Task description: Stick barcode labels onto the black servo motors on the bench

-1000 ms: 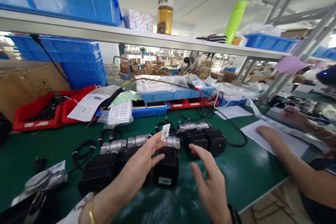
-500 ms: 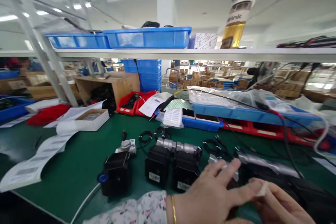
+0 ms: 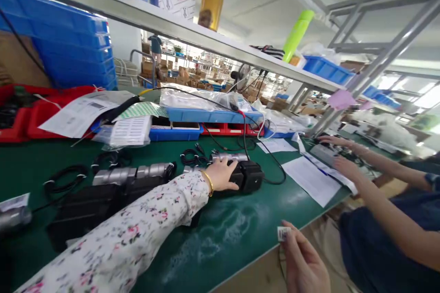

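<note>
Black boxy unit (image 3: 249, 176), centre of a smooth green bench (image 3: 220, 238) under steel shelving: left hand (image 3: 222, 175) grasps it. Right hand (image 3: 304, 263), at 5 o'clock, pinches what looks like a small white label (image 3: 283, 233).

A small white label (image 3: 283, 233) with dark print was pinched upright at lower right of the frame. A black boxy actuator (image 3: 250, 176) with a silver metal fitting lay flat at centre on the green mat, partly covered.

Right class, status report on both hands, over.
Left hand gripping black boxy valve actuator. Right hand pinching small white label. Black cables nearby.
</note>
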Available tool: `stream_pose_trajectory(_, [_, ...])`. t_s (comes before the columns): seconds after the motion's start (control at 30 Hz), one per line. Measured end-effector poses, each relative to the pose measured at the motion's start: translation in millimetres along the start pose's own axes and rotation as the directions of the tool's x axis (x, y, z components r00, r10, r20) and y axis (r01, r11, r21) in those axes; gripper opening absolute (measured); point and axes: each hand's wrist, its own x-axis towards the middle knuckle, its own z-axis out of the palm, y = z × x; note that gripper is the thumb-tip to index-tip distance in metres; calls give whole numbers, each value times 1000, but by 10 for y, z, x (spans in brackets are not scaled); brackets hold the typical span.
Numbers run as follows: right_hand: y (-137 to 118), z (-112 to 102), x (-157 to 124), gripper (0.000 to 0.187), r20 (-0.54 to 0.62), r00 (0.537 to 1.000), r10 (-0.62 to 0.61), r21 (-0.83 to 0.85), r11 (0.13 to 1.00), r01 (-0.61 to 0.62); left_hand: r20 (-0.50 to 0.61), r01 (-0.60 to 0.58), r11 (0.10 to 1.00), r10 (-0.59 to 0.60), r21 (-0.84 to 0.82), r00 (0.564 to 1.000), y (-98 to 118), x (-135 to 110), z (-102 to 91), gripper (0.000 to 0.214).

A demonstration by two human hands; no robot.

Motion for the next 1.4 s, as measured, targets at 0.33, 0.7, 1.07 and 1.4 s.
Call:
stream_pose_trajectory(0.33, [-398, 273, 114, 12, 423, 873, -244, -142, 933, 330, 109, -86, 978, 108, -190, 988, -181, 100, -93, 53])
stream_pose_trajectory(0.7, [-391, 1435, 704, 13, 632, 570, -525, -99, 675, 732, 183, 58, 847, 46, -528, 982, -644, 505, -352, 66])
stream_pose_trajectory(1.07, [-478, 1504, 802, 17, 802, 404, -440, -172, 477, 862, 200, 46, 798, 93, -600, 975, -674, 510, -355, 59])
stream_pose_trajectory(1.4, [-406, 1424, 826, 21, 841, 272, -468, -174, 244, 954, 189, 4, 846, 114, -533, 975, -678, 490, -317, 57])
